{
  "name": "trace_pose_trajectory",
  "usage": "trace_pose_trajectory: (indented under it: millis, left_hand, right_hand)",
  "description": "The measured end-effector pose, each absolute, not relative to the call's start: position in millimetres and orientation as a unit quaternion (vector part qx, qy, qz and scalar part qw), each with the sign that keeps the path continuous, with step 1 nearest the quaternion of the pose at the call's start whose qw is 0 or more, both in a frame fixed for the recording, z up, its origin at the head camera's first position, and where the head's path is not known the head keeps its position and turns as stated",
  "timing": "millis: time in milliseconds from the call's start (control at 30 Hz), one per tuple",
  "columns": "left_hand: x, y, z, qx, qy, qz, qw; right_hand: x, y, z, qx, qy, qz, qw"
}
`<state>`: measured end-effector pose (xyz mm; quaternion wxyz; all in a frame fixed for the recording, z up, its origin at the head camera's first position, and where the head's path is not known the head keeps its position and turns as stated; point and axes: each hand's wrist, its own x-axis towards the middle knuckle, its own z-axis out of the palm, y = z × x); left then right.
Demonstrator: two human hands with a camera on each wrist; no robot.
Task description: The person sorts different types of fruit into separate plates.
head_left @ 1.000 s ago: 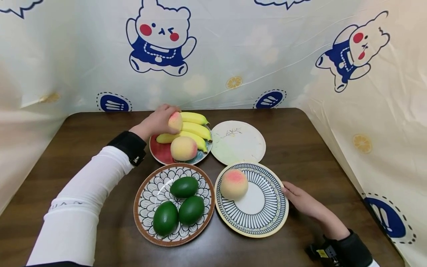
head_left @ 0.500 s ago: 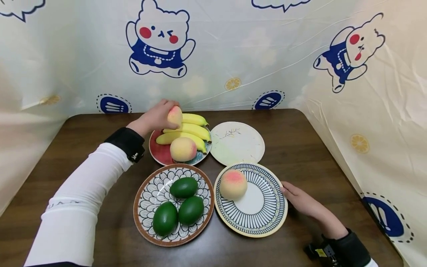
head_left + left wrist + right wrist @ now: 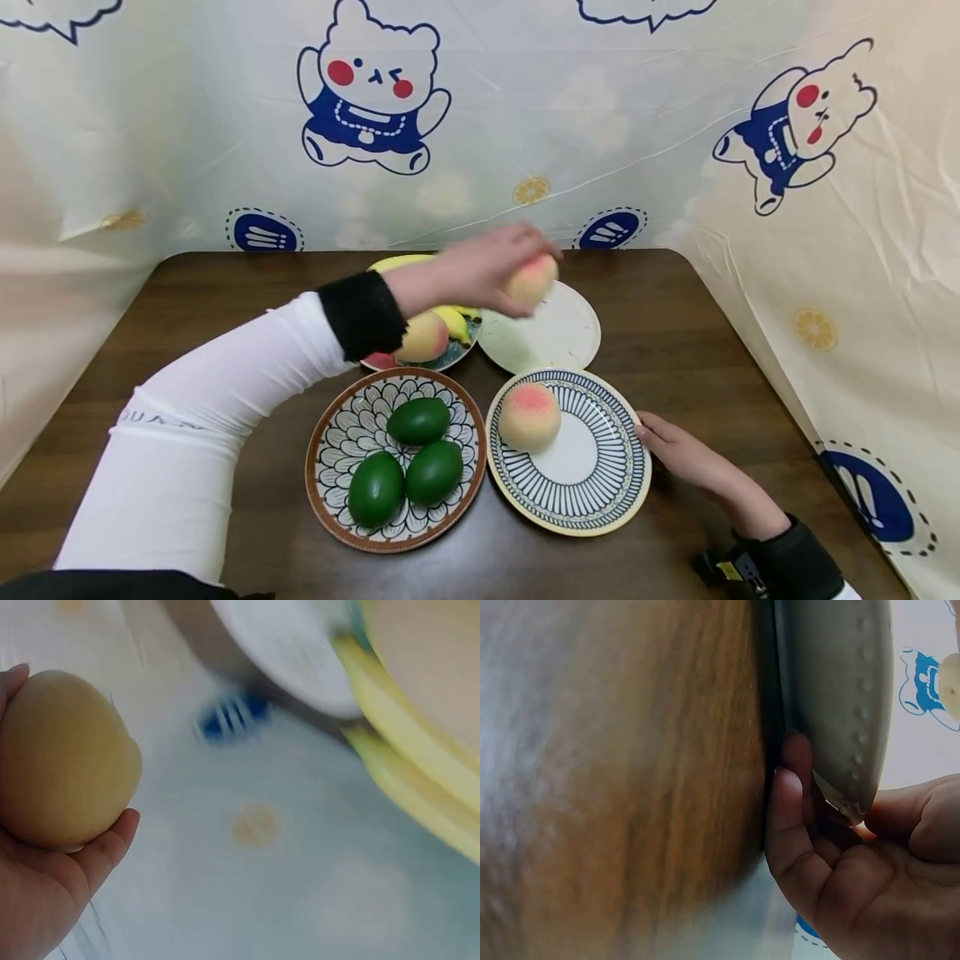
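My left hand (image 3: 487, 271) grips a peach (image 3: 531, 280) in the air over the pale plate (image 3: 551, 337) at the back right. In the left wrist view the thumb and fingers wrap round that peach (image 3: 67, 761). At the right, my right hand (image 3: 686, 450) pinches the rim of a blue-patterned plate (image 3: 573, 500), thumb on top and fingers beneath, as the right wrist view shows of the plate's underside (image 3: 836, 697). A second peach (image 3: 529, 417) sits on this plate's left part. Under my left forearm, another peach (image 3: 423, 337) and bananas (image 3: 453, 323) lie on a plate, partly hidden.
A brown-rimmed plate (image 3: 322, 492) with three green avocado-like fruits (image 3: 377, 489) stands at the front left, close beside the blue-patterned plate. The plates stand on a dark wooden table (image 3: 645, 333). A printed cloth (image 3: 600, 108) hangs behind and at the sides.
My left hand has lifted the peach from the banana plate and carried it right, over the pale plate. The right hand stays at the blue-patterned plate's rim.
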<state>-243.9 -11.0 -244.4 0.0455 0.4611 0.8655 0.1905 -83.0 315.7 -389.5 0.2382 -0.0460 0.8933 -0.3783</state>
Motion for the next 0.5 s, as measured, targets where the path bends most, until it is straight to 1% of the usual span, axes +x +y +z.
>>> trace_pose_trajectory:
  millis: [100,200,367,500]
  left_hand:
    - [-217.0,19.0,-251.9,0.517,0.836,0.170,0.069]
    - [-194.9,38.6,-260.3,0.557,0.808,0.165,0.098]
    - [-170.5,56.7,-274.7,0.605,0.772,0.139,0.137]
    - [-155.0,61.7,-288.4,0.635,0.749,0.108,0.155]
  right_hand:
    - [-81.4,314.8,-390.1,-0.037,0.891,-0.386,0.238]
    - [-80.5,314.5,-390.3,-0.032,0.888,-0.392,0.239]
    - [-80.4,314.6,-389.5,-0.025,0.883,-0.399,0.248]
    - [-80.1,314.7,-389.3,-0.028,0.879,-0.404,0.251]
